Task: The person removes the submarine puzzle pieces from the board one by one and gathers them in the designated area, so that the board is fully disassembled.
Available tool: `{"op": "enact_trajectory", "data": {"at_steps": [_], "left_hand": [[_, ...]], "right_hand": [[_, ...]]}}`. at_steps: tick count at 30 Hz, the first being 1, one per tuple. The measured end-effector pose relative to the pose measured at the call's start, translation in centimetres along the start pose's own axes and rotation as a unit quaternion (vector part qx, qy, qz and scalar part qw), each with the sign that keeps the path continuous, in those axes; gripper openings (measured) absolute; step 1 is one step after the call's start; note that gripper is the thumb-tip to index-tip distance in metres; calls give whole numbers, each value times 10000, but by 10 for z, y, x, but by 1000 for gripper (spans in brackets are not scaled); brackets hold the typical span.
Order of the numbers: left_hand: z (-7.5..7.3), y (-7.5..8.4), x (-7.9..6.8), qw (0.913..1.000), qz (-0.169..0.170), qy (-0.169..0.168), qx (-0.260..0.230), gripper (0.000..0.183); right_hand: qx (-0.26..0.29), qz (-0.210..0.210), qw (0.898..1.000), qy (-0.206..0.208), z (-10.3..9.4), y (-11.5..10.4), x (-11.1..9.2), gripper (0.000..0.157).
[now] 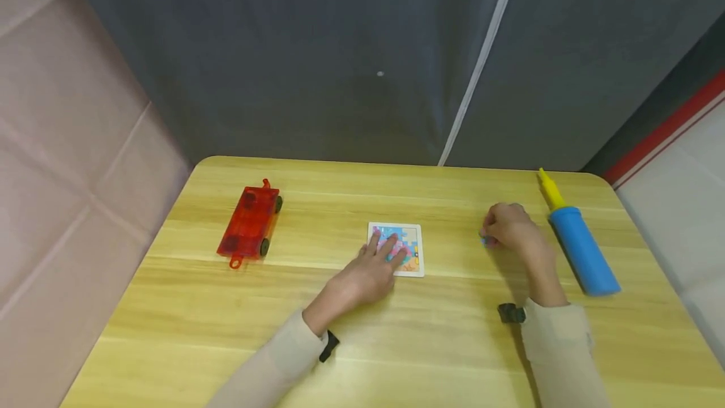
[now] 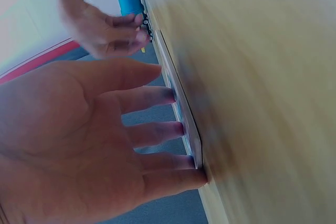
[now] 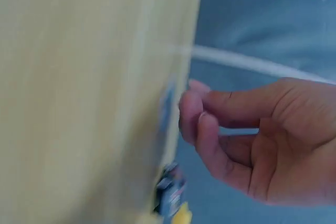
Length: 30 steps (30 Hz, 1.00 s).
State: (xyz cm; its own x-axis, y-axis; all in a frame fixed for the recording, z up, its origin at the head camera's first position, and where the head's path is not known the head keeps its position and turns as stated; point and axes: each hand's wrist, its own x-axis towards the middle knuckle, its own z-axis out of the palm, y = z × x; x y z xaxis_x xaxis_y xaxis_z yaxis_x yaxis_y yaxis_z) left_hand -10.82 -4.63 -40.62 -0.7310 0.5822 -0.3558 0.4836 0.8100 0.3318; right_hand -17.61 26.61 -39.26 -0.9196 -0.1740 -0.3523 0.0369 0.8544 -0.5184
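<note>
My left hand lies over a small square jigsaw puzzle with a white frame and a pink, blue and sandy picture. Its fingers are straight, with the fingertips on the picture and part of it hidden beneath them. To the right, my right hand bends its fingers and thumb together low over a small blue and purple puzzle piece. In the right wrist view a blurred blue piece lies on the table beside the fingertips. I cannot tell whether those fingers pinch anything.
A translucent red toy wagon with black wheels stands on the left of the wooden table. On the right lies a blue hand pump with a yellow nozzle. A small dark toy sits near the right hand. A dark curtain hangs behind the table.
</note>
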Motion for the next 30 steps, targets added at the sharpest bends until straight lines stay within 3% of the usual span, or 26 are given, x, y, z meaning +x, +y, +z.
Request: {"op": "enact_trajectory", "data": {"at_steps": [7, 12, 17, 24, 27, 30], "left_hand": [[21, -12, 11, 9996, 30, 62, -266, 62], [30, -18, 18, 9997, 87, 53, -227, 65], [27, -18, 18, 9996, 114, -19, -244, 66], [-9, -3, -5, 9995, -266, -89, -109, 66], [-10, -5, -5, 9988, -403, -131, -226, 67], [4, -16, 5, 9985, -402, -170, -327, 70]], "right_hand": [[357, -811, 9961, -44, 27, -66, 12, 18], [344, -1142, 9927, -186, 47, -93, 29, 18], [185, -1009, 9945, -229, 58, -102, 38, 18], [-5, -897, 9957, -209, 63, -104, 39, 20], [-40, -854, 9962, -175, 65, -105, 38, 21], [-87, -776, 9968, -145, 66, -109, 34, 22]]}}
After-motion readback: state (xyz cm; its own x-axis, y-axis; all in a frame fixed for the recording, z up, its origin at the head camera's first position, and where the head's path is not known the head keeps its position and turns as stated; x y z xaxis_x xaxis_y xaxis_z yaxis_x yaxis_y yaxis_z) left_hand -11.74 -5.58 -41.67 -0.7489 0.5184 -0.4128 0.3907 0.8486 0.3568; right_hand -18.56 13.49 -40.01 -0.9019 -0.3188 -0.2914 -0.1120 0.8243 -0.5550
